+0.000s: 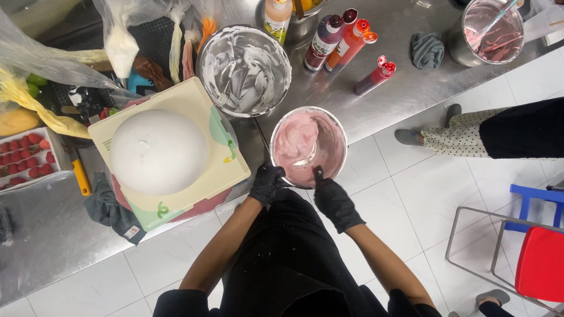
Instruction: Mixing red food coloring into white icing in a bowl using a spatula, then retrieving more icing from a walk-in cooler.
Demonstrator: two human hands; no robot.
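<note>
Head view, one frame. Left hand (266,183), black glove, grip curled shut on the near rim of the pink-cream bowl (309,144); right hand (335,202), black glove, grip closed round a thin handle, prob. a spatula (306,159), blade sunk in the cream. Bowl is steel, sits at the front edge of the steel desk (405,94), just right of the cake board (170,154); partly overhanging, by the look of it.

Risks, as judged: bowl so near the edge could tip to the tiled floor (423,194) if the left grip slackens under a hard stir; pink cream could flick onto the white dome cake (158,151), which stands close by and uncovered; red bottle (374,77) lying on its side could roll or leak; a second person's feet (435,136) stand near, so a jolt to the desk is possible.

Count: bowls w/ cream 3 (pink in hand; large one smeared white (244,70); one w/ pink smears, top right (492,30)); squeeze bottles 4, poss. more hidden; dome cake 1; strawberry tray 1 (24,157); piping bags several, no. unclear; cloths 2 seen, grey (427,50) and dark (111,208); chair, red and blue, 1 (537,246).
</note>
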